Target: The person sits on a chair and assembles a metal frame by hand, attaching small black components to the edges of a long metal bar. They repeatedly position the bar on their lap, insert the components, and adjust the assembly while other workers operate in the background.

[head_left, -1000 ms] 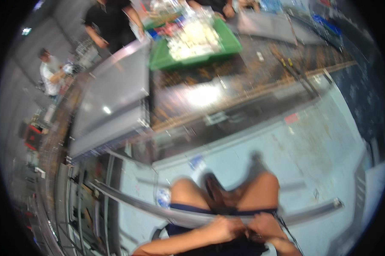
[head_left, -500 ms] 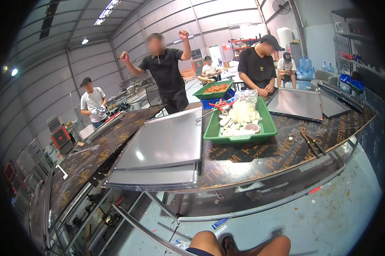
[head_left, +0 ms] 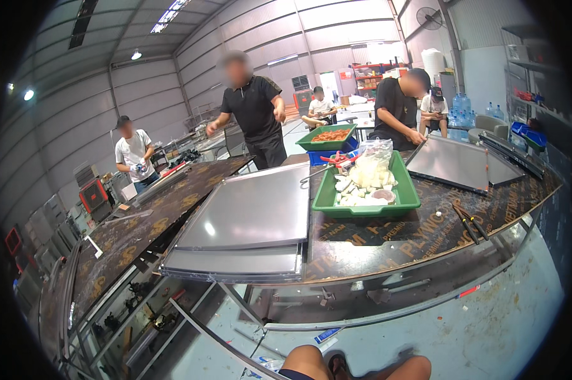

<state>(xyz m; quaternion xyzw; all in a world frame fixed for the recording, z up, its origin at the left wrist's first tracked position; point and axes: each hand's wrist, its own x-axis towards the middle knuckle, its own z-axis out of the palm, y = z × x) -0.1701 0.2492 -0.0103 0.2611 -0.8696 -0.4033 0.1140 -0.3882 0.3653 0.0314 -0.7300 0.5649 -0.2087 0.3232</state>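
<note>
Neither of my hands shows in the view; only my bent knees (head_left: 303,362) appear at the lower edge. In front of me stands a dark plywood table (head_left: 349,256). A green tray (head_left: 368,211) on it holds white plastic pieces, a clear bag (head_left: 376,152) and red-handled pliers (head_left: 340,160). To its left lie flat, grey metal-framed panels (head_left: 248,209), one partly over another. Across the table at the right, a co-worker in black (head_left: 397,107) has a hand on the edge of a tilted grey panel (head_left: 454,163).
A second green tray (head_left: 329,144) holds orange pieces, next to blue bins. Dark pincers with yellow marks (head_left: 468,223) lie near the right edge. Another co-worker in black (head_left: 253,114) stands behind the table; one in white (head_left: 134,153) is at left. Metal bars (head_left: 219,339) run below.
The standing co-worker's raised arms have come down. The co-worker at right has leaned further over, and the panel there now tilts up. The whole view has shifted slightly.
</note>
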